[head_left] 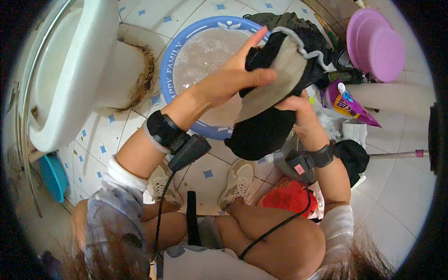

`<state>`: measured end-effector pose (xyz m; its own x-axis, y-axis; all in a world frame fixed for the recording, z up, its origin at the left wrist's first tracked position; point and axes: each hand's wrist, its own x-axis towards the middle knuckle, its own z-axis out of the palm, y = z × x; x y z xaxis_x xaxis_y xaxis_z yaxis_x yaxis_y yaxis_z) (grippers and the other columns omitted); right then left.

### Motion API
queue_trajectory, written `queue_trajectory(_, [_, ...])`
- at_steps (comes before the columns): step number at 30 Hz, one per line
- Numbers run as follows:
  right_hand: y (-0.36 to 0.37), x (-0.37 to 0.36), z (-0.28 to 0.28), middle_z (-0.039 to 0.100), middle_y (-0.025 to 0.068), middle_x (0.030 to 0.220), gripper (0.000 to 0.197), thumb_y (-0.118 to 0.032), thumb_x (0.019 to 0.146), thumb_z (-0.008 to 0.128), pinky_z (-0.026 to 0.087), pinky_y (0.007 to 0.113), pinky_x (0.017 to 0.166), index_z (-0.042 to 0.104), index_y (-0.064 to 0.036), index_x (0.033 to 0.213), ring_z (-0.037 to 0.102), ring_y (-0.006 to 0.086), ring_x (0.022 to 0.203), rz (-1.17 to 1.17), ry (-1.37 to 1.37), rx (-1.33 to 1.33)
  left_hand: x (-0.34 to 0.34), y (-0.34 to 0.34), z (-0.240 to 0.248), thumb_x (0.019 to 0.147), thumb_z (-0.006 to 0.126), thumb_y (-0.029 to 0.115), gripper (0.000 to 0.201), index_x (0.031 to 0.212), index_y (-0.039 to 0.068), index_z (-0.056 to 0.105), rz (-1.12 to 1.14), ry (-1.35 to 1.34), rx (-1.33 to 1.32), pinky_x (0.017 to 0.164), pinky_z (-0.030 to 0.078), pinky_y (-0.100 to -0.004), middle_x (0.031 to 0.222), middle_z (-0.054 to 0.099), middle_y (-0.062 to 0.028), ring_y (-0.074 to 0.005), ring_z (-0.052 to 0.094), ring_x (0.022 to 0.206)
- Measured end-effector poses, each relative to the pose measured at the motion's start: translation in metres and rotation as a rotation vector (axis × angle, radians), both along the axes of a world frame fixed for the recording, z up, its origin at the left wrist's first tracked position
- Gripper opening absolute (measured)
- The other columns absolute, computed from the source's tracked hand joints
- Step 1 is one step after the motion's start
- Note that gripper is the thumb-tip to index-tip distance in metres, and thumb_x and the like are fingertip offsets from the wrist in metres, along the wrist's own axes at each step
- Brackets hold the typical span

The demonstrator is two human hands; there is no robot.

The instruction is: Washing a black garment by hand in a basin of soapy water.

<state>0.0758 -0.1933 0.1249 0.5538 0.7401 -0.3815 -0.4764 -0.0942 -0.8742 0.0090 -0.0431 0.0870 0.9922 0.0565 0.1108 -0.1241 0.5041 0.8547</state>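
Observation:
A black fabric item with a beige panel and a grey cord along its upper edge [275, 79] is held up over the right side of a blue-rimmed basin [169, 60]. I cannot make out its exact kind. My left hand [233, 77] grips its left side, thumb across the beige panel and a fingertip showing at the top. Lower down on the right, my right hand [303, 116] is closed on its edge, with some fingers hidden behind the fabric. Cloudy, bubbly water [203, 51] fills the basin.
Dark clothes [298, 23] are heaped beyond the basin. A purple detergent pouch [347, 102] and pink basins [375, 44] are at the right. Light and dark cloths and a red bag [289, 198] lie near my right arm. A white toilet [100, 70] stands left, near a teal basin [53, 177].

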Motion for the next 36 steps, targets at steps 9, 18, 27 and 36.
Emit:
queue_trajectory(9, [0.017,-0.017,0.009,0.054,0.0061,0.073,0.035,0.000,0.053,0.055,0.043,0.026,0.054,0.049,0.0003,0.088,0.054,0.0162,0.062,0.060,-0.151,-0.175,-0.008,-0.033,0.034,0.068,0.058,0.008,0.032,0.097,0.002,0.048,0.308,0.278,-0.137,0.069,0.042,-0.0239,0.086,0.053,-0.0051,-0.0117,0.050,0.079])
queue_trajectory(18, [0.012,-0.027,0.013,0.049,0.0068,0.093,0.054,-0.019,0.061,0.067,0.038,0.028,0.076,0.042,-0.0011,0.105,0.048,0.0151,0.086,-0.051,-0.241,-0.011,-0.006,-0.033,0.036,0.062,0.049,0.001,0.019,0.081,0.001,0.049,0.465,0.283,-0.340,0.059,0.040,-0.0230,0.072,0.049,-0.0029,-0.0112,0.046,0.066])
queue_trajectory(27, [0.002,-0.009,0.016,0.055,0.0065,0.091,0.054,-0.007,0.057,0.067,0.043,0.026,0.072,0.046,-0.0011,0.107,0.053,0.0166,0.082,0.135,-0.196,-0.151,-0.011,-0.017,0.018,0.067,0.060,0.022,0.067,0.122,0.008,0.025,0.100,0.174,-0.083,0.092,0.023,-0.0288,0.120,0.029,-0.0115,-0.0207,0.032,0.110])
queue_trajectory(36, [-0.008,-0.019,0.024,0.050,0.0083,0.105,0.068,-0.001,0.055,0.062,0.035,0.031,0.086,0.036,-0.0024,0.117,0.048,0.0202,0.095,0.275,-0.083,-0.163,0.008,0.015,0.048,0.070,0.037,0.064,0.074,0.111,0.004,0.044,-0.375,-0.257,0.597,0.094,0.024,-0.0351,0.119,0.041,-0.0105,-0.0227,0.038,0.110])
